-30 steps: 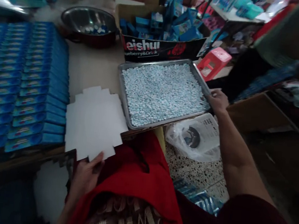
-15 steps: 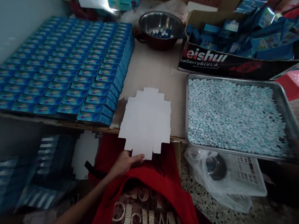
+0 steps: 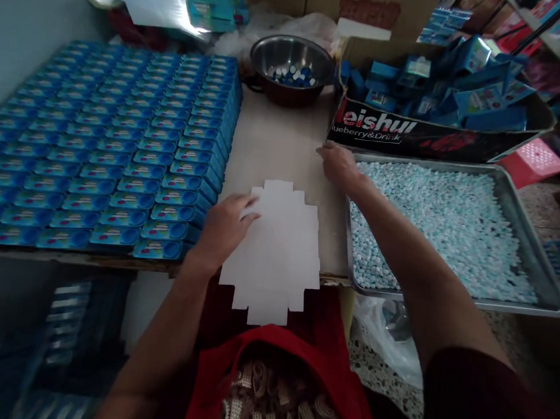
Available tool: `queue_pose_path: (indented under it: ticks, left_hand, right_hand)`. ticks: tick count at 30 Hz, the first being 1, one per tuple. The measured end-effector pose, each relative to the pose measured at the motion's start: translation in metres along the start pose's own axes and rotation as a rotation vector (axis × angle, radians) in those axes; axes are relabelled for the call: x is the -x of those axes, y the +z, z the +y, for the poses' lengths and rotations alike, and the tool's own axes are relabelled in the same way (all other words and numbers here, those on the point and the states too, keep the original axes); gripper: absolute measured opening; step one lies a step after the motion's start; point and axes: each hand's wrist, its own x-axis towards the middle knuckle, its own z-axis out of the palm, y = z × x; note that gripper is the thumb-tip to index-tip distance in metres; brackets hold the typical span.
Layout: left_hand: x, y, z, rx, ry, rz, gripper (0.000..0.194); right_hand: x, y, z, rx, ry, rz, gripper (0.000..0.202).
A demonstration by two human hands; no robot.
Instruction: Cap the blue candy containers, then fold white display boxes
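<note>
- Clock centred on the white card, 12 = away from the person.
- 10 o'c: blue boxes (image 3: 96, 150), packed in tight rows up to the table's near edge.
- 10 o'c, close in: L hand (image 3: 227, 225), palm down, fingers & thumb loosely parted over the card's upper-L side; not closed round anything. Seems to rest on it, tho contact is blurred.
- Centre: white card (image 3: 275, 256), flat, stepped edges, near end jutting past the table (image 3: 277, 139) edge. Can't tell if 1 sheet or a stack. Long axis approx 12–6. Main part lies at 4 o'c from L hand, 7 o'c from R hand; L hand is clearly the nearer, R well apart from it.
- 12 o'c, far: steel bowl (image 3: 292, 94) w/ small white & blue pcs inside.
- 1 o'c: R hand (image 3: 338, 166), just beside the tray's far-L corner, nr the carton. Nothing seen in it; can't tell if fingers are clenched or loose.
- 2 o'c: printed carton (image 3: 467, 142) w/ jumbled blue packs.
- 3 o'c: metal tray (image 3: 555, 298), pale blue-white pellets (image 3: 459, 215) spread in it; R forearm crosses above.
</note>
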Motion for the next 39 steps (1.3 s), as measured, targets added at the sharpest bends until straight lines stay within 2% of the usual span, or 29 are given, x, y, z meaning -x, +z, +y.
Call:
queue_pose_path:
  ticks: [2,4,7,9,12,14,15,17,20,21,23,25,27,29,30,31,33,34,35,36,39]
  left_hand:
    - [-0.048,0.023,-0.005,0.013,0.032,0.04,0.069]
    - [-0.082,0.042,-0.016,0.017,0.053,-0.015,0.083]
    - [-0.106,0.057,-0.035,-0.038,0.067,-0.084,0.064]
    - [-0.113,0.063,-0.043,-0.039,0.07,-0.067,0.053]
    - [-0.118,0.069,-0.046,0.019,0.056,-0.036,0.053]
    - [-0.118,0.072,-0.044,0.067,0.038,0.016,0.055]
    - [-0.117,0.073,-0.042,0.094,0.036,0.062,0.057]
    - [-0.112,0.073,-0.037,0.149,0.055,0.176,0.057]
    - [-0.102,0.069,-0.028,0.265,0.075,0.325,0.026]
    - [-0.099,0.067,-0.024,0.317,0.07,0.358,0.016]
    - [-0.093,0.06,-0.017,0.425,0.068,0.402,0.012]
    - [-0.092,0.051,-0.011,0.505,0.107,0.426,0.015]
    - [-0.092,0.041,-0.009,0.581,0.152,0.438,0.016]
    - [-0.091,0.032,-0.013,0.711,0.129,0.401,0.032]
    - [-0.088,0.029,-0.016,0.797,0.073,0.329,0.046]
    - [-0.083,0.026,-0.019,0.882,-0.007,0.203,0.057]
    - [-0.067,0.025,-0.024,1.023,-0.19,-0.103,0.067]
    - [-0.058,0.026,-0.025,1.078,-0.269,-0.222,0.067]
    - [-0.05,0.028,-0.025,1.129,-0.332,-0.285,0.068]
    - [-0.042,0.031,-0.024,1.176,-0.383,-0.299,0.071]
    - [-0.032,0.042,-0.019,1.257,-0.502,-0.215,0.08]
  right_hand:
    - [-0.033,0.015,-0.004,0.069,0.006,-0.081,0.046]
    - [-0.052,0.023,-0.006,0.126,0.017,-0.128,0.044]
    - [-0.055,0.014,-0.002,0.189,0.059,-0.177,0.039]
    - [-0.042,-0.006,0.008,0.203,0.174,-0.177,0.034]
    - [-0.001,-0.045,0.023,0.277,0.451,-0.115,0.028]
    - [0.031,-0.06,0.022,0.294,0.497,-0.083,0.036]
    - [0.044,-0.061,0.016,0.24,0.462,-0.093,0.043]
    - [0.064,-0.05,-0.005,0.046,0.319,-0.124,0.053]
    - [0.073,-0.016,-0.043,-0.17,0.165,-0.062,0.063]
    - [0.073,-0.004,-0.052,-0.21,0.159,-0.011,0.069]
    - [0.072,0.013,-0.06,-0.37,0.213,0.085,0.08]
    - [0.075,0.021,-0.061,-0.734,0.301,0.115,0.075]
    - [0.083,0.02,-0.059,-1.224,0.372,0.076,0.06]
    - [0.093,0.014,-0.061,-1.618,0.431,0.037,0.052]
    - [0.098,0.011,-0.062,-1.737,0.465,0.032,0.051]
    - [0.103,0.007,-0.065,-1.806,0.509,0.038,0.05]
    - [0.112,0.0,-0.07,-1.855,0.606,0.051,0.047]
    - [0.117,-0.002,-0.073,-1.86,0.64,0.045,0.045]
    - [0.122,-0.003,-0.075,-1.857,0.659,0.043,0.045]
    - [0.127,-0.003,-0.077,-1.851,0.664,0.051,0.045]
    - [0.142,0.003,-0.081,-1.785,0.635,0.118,0.045]
